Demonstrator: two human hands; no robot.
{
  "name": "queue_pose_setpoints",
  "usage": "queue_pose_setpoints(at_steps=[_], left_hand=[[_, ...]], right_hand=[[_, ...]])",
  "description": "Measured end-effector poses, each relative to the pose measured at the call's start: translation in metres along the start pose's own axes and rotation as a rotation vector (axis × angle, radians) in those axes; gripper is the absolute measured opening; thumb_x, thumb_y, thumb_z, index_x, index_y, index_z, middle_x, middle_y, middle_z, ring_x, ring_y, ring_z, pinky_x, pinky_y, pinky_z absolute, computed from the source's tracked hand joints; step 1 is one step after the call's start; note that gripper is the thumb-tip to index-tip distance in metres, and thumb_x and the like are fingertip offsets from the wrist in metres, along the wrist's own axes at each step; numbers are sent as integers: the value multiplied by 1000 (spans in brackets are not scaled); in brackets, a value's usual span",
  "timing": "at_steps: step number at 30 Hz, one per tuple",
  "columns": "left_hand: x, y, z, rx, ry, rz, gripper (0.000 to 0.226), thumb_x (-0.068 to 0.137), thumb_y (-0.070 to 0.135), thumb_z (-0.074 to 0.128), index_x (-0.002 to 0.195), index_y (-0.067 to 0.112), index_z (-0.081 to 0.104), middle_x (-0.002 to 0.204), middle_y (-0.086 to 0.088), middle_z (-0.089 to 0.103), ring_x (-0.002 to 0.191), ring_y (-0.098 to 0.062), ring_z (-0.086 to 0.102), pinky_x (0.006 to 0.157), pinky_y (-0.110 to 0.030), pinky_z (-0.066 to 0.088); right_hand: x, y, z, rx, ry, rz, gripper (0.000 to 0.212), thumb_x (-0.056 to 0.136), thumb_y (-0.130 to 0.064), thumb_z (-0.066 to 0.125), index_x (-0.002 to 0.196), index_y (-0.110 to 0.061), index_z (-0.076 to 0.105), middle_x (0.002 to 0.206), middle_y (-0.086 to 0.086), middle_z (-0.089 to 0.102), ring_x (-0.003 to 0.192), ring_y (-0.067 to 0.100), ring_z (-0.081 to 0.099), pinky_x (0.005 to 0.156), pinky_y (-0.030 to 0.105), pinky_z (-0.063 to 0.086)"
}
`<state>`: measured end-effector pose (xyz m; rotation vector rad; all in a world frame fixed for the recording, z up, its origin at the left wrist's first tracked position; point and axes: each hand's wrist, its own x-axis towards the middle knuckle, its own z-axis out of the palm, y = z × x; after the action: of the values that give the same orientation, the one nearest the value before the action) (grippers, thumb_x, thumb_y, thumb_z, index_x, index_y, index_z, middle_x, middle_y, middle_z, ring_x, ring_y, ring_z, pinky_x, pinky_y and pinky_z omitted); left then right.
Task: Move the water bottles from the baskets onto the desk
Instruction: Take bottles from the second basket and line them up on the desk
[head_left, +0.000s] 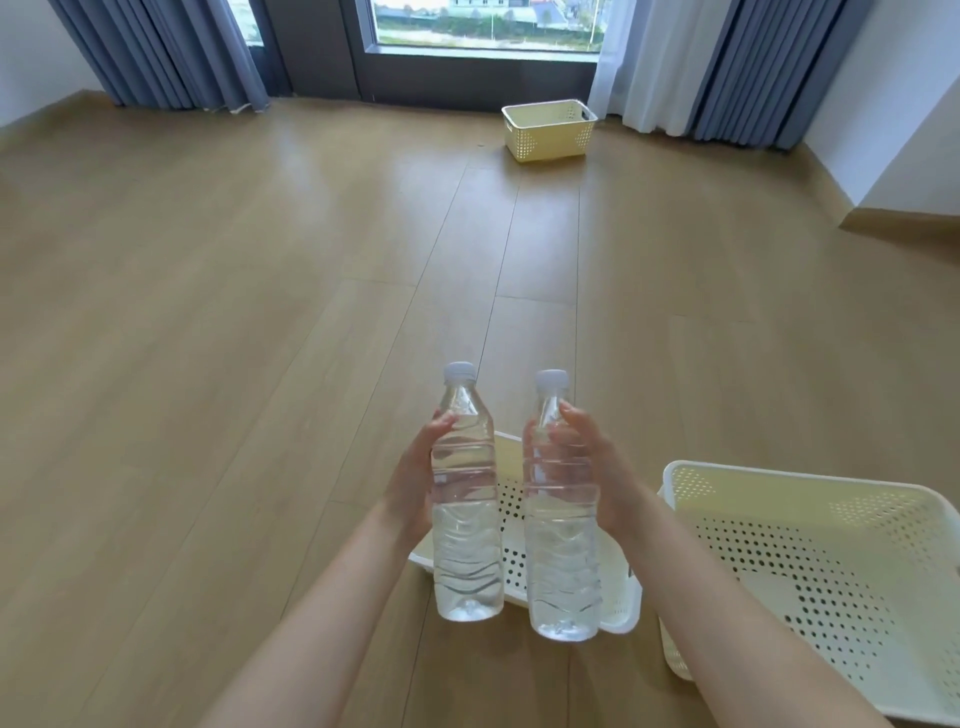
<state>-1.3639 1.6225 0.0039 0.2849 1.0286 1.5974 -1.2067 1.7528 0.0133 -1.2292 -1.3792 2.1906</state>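
Note:
I hold two clear water bottles upright in front of me, above the floor. My left hand grips the left bottle around its middle. The right bottle is gripped the same way by my right hand. Both bottles have pale caps and are nearly full. Below and behind them lies a white perforated basket, partly hidden by the bottles. A larger pale basket stands on the floor at the right, and no bottle shows in it. No desk is in view.
A yellow basket stands far off by the window. Blue curtains hang at both sides of the dark window frame. Wooden floor stretches between me and the window. A white wall corner juts in at the right.

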Motion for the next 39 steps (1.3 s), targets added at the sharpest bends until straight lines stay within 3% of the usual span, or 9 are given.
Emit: queue_pose_setpoints(at_steps=[3,11,15,20,22,24,29,32,39], left_hand=[[3,20,18,22,116,6,29,56,37,73,80,22,71,82,-5,66,65,-22,67,61,-34,55],[-8,124,118,139,103,-72,50,55,42,79,97,17,68,89,-9,65,74,-25,65,72,-36,49],[-25,180,190,164,140,-93,44,67,40,74,101,13,64,96,-13,61,74,-27,65,69,-36,51],[-61,262,291,167,102,-72,29,66,31,71,90,13,69,79,-9,69,69,-31,66,58,-33,57],[-77,294,330,172,108,-111,49,56,38,76,97,13,67,87,-13,65,72,-33,65,65,-37,55],[-92,325,368,200,98,-137,66,51,43,78,106,10,65,93,-15,62,72,-33,65,67,-39,53],[-123,390,460,281,-26,-167,46,68,42,72,100,10,63,80,-10,66,64,-27,66,60,-32,52],[-141,409,506,334,-82,-148,58,71,45,71,112,5,63,92,-16,66,70,-32,67,63,-35,54],[-201,398,581,445,-242,-71,20,88,34,58,83,17,65,58,2,69,60,-24,65,51,-28,56]], right_hand=[[-6,-24,2,23,53,2,37,85,-48,57,93,-12,65,82,3,69,63,15,66,62,29,52],[-68,-161,9,90,97,-19,54,70,-53,64,101,-9,66,73,1,72,57,13,68,59,27,49],[-118,-244,1,153,118,-60,40,69,-55,67,77,-16,64,63,1,66,49,10,61,59,29,45],[-190,-353,2,149,216,-63,83,39,-66,64,99,-9,67,80,3,72,59,12,68,59,28,49],[-222,-392,2,151,225,-80,89,41,-66,64,107,-6,66,83,5,72,59,12,69,56,26,49],[-255,-434,2,157,242,-89,86,45,-62,67,110,-5,64,85,6,72,59,13,69,57,27,50],[-333,-519,-6,181,319,-166,78,49,-63,67,104,-8,67,82,5,72,65,18,68,67,31,53],[-378,-545,-16,209,376,-240,50,73,-56,65,97,-12,66,85,6,71,65,18,67,67,33,53],[-476,-544,-36,262,568,-329,39,81,-50,60,91,-13,64,74,0,65,60,14,62,61,31,50]])
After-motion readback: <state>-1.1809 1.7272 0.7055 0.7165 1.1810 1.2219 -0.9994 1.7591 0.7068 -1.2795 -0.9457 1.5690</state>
